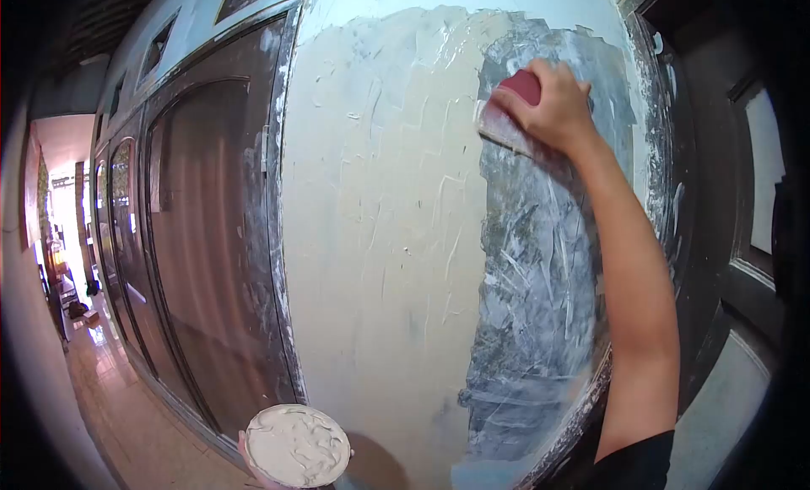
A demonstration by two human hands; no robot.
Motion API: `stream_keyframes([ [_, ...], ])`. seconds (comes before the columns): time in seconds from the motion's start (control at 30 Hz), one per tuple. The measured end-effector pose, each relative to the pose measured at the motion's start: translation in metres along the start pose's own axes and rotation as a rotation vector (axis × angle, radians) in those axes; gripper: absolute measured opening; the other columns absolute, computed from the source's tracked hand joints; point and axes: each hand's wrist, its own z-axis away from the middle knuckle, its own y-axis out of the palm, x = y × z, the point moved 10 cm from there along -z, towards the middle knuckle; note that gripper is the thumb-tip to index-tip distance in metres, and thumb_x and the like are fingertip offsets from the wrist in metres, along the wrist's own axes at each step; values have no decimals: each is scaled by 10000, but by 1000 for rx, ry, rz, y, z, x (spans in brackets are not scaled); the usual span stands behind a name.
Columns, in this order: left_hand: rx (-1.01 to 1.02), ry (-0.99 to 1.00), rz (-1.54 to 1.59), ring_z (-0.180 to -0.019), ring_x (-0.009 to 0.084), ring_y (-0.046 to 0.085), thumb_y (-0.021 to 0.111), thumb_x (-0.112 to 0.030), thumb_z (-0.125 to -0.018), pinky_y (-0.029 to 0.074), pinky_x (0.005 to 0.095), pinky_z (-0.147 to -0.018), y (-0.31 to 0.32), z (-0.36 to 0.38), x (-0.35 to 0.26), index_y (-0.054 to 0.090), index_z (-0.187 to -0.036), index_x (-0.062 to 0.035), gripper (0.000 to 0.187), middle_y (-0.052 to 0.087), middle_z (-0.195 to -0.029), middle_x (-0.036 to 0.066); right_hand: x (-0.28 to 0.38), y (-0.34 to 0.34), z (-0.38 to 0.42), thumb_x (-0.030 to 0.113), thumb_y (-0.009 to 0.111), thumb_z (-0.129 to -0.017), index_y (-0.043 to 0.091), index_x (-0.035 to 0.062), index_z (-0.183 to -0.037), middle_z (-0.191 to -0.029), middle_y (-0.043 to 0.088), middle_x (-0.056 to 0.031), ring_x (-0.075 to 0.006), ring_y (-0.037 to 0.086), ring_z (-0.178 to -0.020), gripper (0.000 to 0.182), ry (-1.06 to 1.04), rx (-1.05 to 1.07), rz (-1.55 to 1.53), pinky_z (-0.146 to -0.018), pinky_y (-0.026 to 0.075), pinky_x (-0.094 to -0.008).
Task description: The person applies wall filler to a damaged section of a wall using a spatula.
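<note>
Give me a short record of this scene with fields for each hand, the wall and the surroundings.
right hand: right hand presses a red-handled putty knife against the wall
left hand: only the fingers show, under a tub of putty
wall: wall with cream putty on the left part, grey streaked patch on the right
surroundings: dark wooden door to the left, tiled corridor beyond

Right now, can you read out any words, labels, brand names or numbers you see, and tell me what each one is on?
None can be read.
Red-handled scraper in the right hand: no lettering shows.
Tub of putty held by the left hand: only the putty surface shows, no label.
Wall and doors: no signs or print.
</note>
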Motion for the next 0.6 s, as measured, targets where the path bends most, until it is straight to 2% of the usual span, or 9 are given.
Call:
stream_keyframes([
  [0.03, 43, 8, -32, -1234, 467, 544, 458, -771, -875, 477, 754, -911, 3, -2, 0, 510, -1431, -156, 831, 530, -1449, 139, 12, 5, 2, 704, 708, -804, 683, 87, -1103, -1015, 707, -200, -382, 620, -1101, 687, -78, 51, 34, -949, 372, -576],
  [0.1, 48, 18, -75, -1224, 469, 551, 453, -770, -876, 480, 750, -909, 5, -5, 2, 517, -1424, -150, 829, 535, -1442, 142, 4, -1, -8, 699, 711, -801, 684, 91, -1105, -1015, 712, -196, -381, 621, -1101, 680, -23, 14, 53, -957, 364, -593],
  [0.17, 60, 21, -123, -1213, 471, 557, 449, -768, -878, 484, 746, -908, 12, -9, 4, 524, -1416, -143, 828, 541, -1436, 144, -31, -12, -22, 693, 714, -800, 684, 93, -1106, -1025, 712, -207, -379, 622, -1086, 675, 210, -63, 64, -959, 363, -594],
  [0.23, 27, 30, -148, -1234, 469, 547, 447, -759, -885, 471, 732, -940, 18, -11, 5, 511, -1431, -136, 831, 534, -1448, 153, -41, -10, -21, 690, 720, -792, 683, 88, -1098, -1008, 704, -213, -391, 623, -1068, 676, 212, -66, 3, -960, 364, -600],
  [0.3, -6, 41, -163, -1256, 467, 537, 446, -749, -892, 458, 718, -972, 25, -11, 5, 499, -1446, -128, 834, 527, -1460, 161, -22, -4, -9, 681, 732, -788, 685, 85, -1088, -1002, 691, -212, -394, 626, -1053, 669, 18, -40, -21, -955, 369, -592],
  [0.37, -43, 53, -171, -1277, 465, 527, 444, -740, -899, 445, 704, -1004, 33, -8, 9, 487, -1462, -121, 837, 520, -1472, 170, 4, -2, 3, 652, 755, -785, 685, 83, -1073, -1006, 679, -210, -385, 628, -1029, 641, -77, 31, -17, -943, 374, -579],
  [0.47, -116, 69, -198, -1309, 462, 512, 441, -725, -909, 425, 683, -1052, 43, 3, 12, 469, -1485, -110, 843, 510, -1491, 182, 1, -2, -13, 671, 740, -789, 682, 84, -1077, -996, 688, -200, -383, 631, -1035, 656, -66, -31, 61, -955, 370, -574],
  [0.53, -168, 79, -220, -1330, 460, 502, 440, -716, -916, 412, 669, -1084, 47, 11, 14, 457, -1500, -103, 847, 503, -1503, 191, -27, -14, -30, 698, 716, -795, 681, 86, -1089, -987, 695, -195, -383, 635, -1043, 681, 161, -117, 77, -969, 371, -555],
  [0.6, -216, 95, -251, -1352, 458, 493, 438, -706, -923, 400, 655, -1116, 49, 14, 11, 445, -1515, -96, 851, 496, -1515, 199, -34, -10, -33, 710, 705, -797, 680, 84, -1098, -987, 696, -193, -384, 637, -1045, 695, 146, -77, 33, -972, 374, -546],
])
